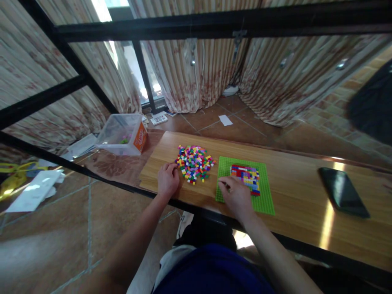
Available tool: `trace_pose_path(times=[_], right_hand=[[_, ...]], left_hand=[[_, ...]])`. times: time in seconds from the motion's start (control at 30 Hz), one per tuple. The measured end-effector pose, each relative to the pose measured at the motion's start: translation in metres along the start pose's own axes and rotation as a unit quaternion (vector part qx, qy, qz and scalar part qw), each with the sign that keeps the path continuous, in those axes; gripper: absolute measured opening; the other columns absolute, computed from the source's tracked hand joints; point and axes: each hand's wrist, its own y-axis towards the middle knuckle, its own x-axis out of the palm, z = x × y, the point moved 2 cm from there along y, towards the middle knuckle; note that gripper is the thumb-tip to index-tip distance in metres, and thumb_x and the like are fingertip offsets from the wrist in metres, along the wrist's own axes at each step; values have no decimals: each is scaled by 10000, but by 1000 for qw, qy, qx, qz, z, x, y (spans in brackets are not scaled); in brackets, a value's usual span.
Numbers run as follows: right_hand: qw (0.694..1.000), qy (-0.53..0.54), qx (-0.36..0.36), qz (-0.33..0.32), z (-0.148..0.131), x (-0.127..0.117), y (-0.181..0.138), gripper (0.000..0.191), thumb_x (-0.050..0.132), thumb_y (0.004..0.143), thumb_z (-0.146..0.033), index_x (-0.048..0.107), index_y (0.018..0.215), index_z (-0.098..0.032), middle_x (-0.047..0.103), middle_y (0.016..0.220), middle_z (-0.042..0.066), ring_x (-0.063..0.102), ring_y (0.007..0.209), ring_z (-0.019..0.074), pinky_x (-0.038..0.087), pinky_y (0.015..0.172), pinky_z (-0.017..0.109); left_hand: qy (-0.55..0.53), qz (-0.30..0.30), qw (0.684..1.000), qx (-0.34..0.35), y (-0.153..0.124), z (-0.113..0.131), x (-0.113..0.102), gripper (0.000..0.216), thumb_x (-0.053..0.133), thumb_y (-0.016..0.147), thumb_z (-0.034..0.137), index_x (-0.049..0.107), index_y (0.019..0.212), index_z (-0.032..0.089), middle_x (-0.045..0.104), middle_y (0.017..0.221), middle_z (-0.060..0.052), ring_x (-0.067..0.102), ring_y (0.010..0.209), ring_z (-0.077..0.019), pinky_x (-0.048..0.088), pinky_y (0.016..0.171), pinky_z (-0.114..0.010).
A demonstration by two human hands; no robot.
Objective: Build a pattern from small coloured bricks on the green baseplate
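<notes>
A green baseplate (pixel 263 200) lies on the wooden table, bearing a patch of small colourful bricks (pixel 246 177) pressed onto it. My right hand (pixel 237 196) rests on the plate's left part, fingers curled together by the patch's left edge; what they hold, if anything, is hidden. To the left lies a loose pile of small colourful bricks (pixel 194 162). My left hand (pixel 168 179) sits at the pile's lower left edge, fingers curled, knuckles toward the bricks.
A black phone (pixel 343 191) lies on the wooden table (pixel 300 196) at the right. A clear plastic box (pixel 122 134) stands on a surface left of the table. Black frame bars (pixel 214 22) cross overhead and along the near table edge. Papers lie on the tiled floor.
</notes>
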Motion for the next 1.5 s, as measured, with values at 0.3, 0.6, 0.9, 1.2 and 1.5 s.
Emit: trace_pose_path(times=[0.3,0.6,0.9,1.2,1.5], right_hand=[[989,-128,-5,-78,-14,51,29,247,469,937,-226,713,947,-196,681,962,108,602,922,231,434,826,325],[999,-17,10,-30,-9,38,15,252,461,917,-219,700,835,-209,690,844,64,619,822,191,456,768,298],[964,170,169,115,22,-32,-29,217,597,815,-375,737,878,-222,762,850,53,691,744,190,534,711,314],[933,165,259,186,85,-70,-25,321,652,747,-450,747,888,-178,765,849,88,698,774,222,539,728,347],[958,113,207,160,103,-56,-11,312,604,796,-434,778,901,-197,750,907,88,660,798,206,507,751,353]], left_hand=[[-2,-3,1000,-1,0,0,0,237,472,890,194,687,990,182,692,1049,-106,631,1042,-264,500,949,-420],[2,-2,1000,11,1,-3,-1,242,464,881,206,682,981,174,692,1047,-124,633,1041,-275,507,937,-432],[-3,5,1000,17,4,-6,-2,238,471,865,242,685,952,182,689,1029,-122,646,1004,-271,522,921,-433],[-1,9,1000,27,7,-9,-1,222,475,863,256,675,940,196,686,1016,-121,644,998,-278,526,917,-441],[3,11,999,31,8,-9,-2,215,480,862,262,672,934,196,683,1010,-121,642,979,-277,524,907,-440]])
